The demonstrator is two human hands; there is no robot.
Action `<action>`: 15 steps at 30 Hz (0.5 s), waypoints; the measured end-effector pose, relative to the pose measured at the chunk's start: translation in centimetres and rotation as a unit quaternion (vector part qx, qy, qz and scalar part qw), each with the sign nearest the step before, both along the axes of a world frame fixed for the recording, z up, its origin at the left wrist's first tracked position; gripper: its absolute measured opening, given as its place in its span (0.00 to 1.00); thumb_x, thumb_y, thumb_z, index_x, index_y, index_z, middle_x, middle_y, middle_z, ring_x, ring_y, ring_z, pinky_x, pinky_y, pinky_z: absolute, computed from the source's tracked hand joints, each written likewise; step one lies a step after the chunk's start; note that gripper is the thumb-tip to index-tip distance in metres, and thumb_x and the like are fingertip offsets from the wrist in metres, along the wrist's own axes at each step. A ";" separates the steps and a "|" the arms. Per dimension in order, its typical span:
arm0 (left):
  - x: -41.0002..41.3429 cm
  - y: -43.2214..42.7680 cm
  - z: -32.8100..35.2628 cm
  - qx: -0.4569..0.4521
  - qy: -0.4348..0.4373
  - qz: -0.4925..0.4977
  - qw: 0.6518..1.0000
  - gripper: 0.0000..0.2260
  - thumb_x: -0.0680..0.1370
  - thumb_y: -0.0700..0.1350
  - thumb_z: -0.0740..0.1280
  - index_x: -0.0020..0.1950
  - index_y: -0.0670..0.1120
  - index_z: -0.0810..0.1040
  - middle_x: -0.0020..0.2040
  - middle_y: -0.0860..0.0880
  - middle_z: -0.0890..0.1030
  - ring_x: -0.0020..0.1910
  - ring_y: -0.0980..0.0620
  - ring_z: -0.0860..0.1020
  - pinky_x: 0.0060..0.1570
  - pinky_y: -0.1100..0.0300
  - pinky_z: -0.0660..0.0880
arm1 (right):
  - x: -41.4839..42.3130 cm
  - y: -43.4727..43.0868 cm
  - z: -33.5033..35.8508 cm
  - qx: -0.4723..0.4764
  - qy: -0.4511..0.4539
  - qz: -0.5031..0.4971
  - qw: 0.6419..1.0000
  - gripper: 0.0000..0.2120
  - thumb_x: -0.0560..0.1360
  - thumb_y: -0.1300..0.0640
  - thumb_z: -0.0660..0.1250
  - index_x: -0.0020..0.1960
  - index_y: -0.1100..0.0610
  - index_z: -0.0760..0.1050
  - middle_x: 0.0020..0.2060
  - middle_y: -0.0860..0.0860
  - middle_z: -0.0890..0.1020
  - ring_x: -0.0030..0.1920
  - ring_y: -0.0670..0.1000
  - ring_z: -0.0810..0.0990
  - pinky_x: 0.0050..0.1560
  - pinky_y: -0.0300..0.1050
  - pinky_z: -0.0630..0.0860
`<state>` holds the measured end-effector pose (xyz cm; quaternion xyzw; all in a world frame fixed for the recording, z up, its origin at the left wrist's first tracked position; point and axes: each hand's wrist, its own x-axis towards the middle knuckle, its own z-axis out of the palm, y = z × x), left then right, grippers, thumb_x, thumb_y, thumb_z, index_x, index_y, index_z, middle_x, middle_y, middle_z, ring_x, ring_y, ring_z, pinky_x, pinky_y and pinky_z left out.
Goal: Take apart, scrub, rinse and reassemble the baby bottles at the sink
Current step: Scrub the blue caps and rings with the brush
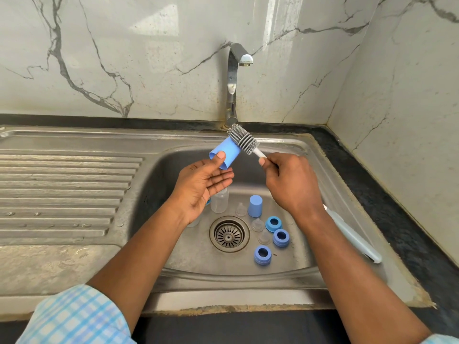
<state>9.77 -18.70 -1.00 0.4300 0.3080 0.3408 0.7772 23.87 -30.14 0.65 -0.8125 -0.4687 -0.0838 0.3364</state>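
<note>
Above and behind the drain [229, 234] a blue cap [229, 151] tilts with the grey brush [242, 139] at its far end, while just behind the drain stand a second cap [255, 206] and a clear bottle [219, 201], with three blue rings [281, 237] and clear teats [258, 224] to its right.

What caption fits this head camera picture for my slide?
Left hand holds a blue cap; right hand holds a grey brush against it.

This is looking like a home kitchen: a stainless steel sink [159, 184] with ribbed drainboard [62, 189] is sitting in a dark table [387, 202], a chrome tap [232, 83] rising before marble-patterned wall tiles [149, 58].
</note>
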 end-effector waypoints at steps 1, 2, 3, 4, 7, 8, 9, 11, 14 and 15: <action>0.0 0.0 0.0 -0.008 -0.006 0.008 1.000 0.12 0.77 0.46 0.71 0.54 0.38 0.79 0.47 0.40 0.85 0.46 0.48 0.85 0.45 0.59 0.83 | -0.2 0.0 0.1 -0.002 0.004 0.018 1.000 0.18 0.81 0.49 0.63 0.33 0.51 0.68 0.24 0.47 0.69 0.27 0.51 0.68 0.29 0.44 0.57; 0.0 0.1 -0.1 -0.019 -0.016 0.018 1.000 0.12 0.77 0.46 0.70 0.53 0.38 0.79 0.46 0.41 0.85 0.46 0.49 0.85 0.44 0.59 0.82 | -0.5 0.0 0.1 -0.008 0.004 0.043 0.999 0.19 0.81 0.50 0.63 0.32 0.50 0.67 0.24 0.47 0.69 0.27 0.50 0.67 0.29 0.44 0.57; -0.1 0.3 -0.1 -0.032 -0.027 0.029 0.999 0.11 0.77 0.47 0.70 0.52 0.39 0.80 0.44 0.43 0.84 0.46 0.49 0.84 0.43 0.60 0.82 | -1.1 -0.1 0.1 -0.020 0.003 0.070 0.997 0.20 0.81 0.50 0.63 0.31 0.49 0.65 0.24 0.47 0.69 0.26 0.49 0.67 0.29 0.44 0.57; -0.2 0.5 0.0 -0.044 -0.037 0.036 0.998 0.11 0.77 0.47 0.70 0.51 0.40 0.80 0.43 0.44 0.84 0.45 0.50 0.84 0.43 0.61 0.82 | -1.6 -0.1 0.2 -0.033 0.006 0.088 0.996 0.21 0.81 0.50 0.63 0.30 0.48 0.64 0.24 0.47 0.69 0.26 0.48 0.67 0.29 0.44 0.58; -0.4 0.8 0.1 -0.065 -0.053 0.027 0.996 0.11 0.78 0.48 0.69 0.51 0.40 0.80 0.40 0.46 0.83 0.41 0.53 0.84 0.43 0.61 0.82 | -1.9 0.3 0.3 -0.033 0.006 0.070 0.997 0.20 0.81 0.49 0.63 0.31 0.49 0.64 0.24 0.46 0.68 0.26 0.48 0.66 0.29 0.44 0.58; -0.4 0.7 0.2 -0.064 -0.051 0.020 0.996 0.11 0.77 0.48 0.70 0.51 0.40 0.79 0.39 0.46 0.83 0.39 0.53 0.84 0.43 0.61 0.82 | -1.6 0.5 0.3 -0.023 0.004 0.045 0.999 0.19 0.81 0.49 0.62 0.32 0.49 0.66 0.24 0.46 0.69 0.27 0.50 0.68 0.30 0.44 0.59; -0.2 0.6 0.3 -0.060 -0.045 0.012 0.997 0.11 0.77 0.48 0.70 0.52 0.40 0.79 0.39 0.46 0.83 0.39 0.53 0.84 0.43 0.61 0.82 | -1.3 0.5 0.3 -0.011 0.003 0.023 1.000 0.17 0.81 0.49 0.62 0.34 0.50 0.68 0.25 0.47 0.69 0.28 0.53 0.70 0.31 0.44 0.61; 0.0 0.3 0.3 -0.053 -0.033 0.001 0.998 0.11 0.77 0.48 0.70 0.52 0.40 0.79 0.40 0.45 0.83 0.39 0.53 0.84 0.42 0.60 0.82 | -0.8 0.5 0.1 0.001 -0.003 -0.001 1.000 0.16 0.81 0.48 0.62 0.35 0.51 0.69 0.26 0.48 0.70 0.31 0.57 0.72 0.33 0.46 0.63; 0.2 0.3 0.3 -0.053 -0.026 0.004 0.998 0.11 0.78 0.48 0.69 0.53 0.40 0.79 0.40 0.44 0.83 0.38 0.53 0.84 0.39 0.61 0.82 | -0.9 0.3 -0.1 0.002 -0.008 0.010 1.000 0.16 0.81 0.49 0.61 0.36 0.51 0.70 0.26 0.47 0.69 0.30 0.56 0.71 0.33 0.45 0.62; 0.1 0.4 0.3 -0.056 -0.027 0.010 0.998 0.12 0.79 0.48 0.69 0.54 0.40 0.78 0.40 0.43 0.83 0.38 0.53 0.84 0.38 0.61 0.81 | -1.0 0.3 -0.2 -0.005 -0.008 0.030 0.999 0.16 0.81 0.48 0.62 0.35 0.51 0.69 0.25 0.47 0.69 0.29 0.55 0.70 0.33 0.44 0.61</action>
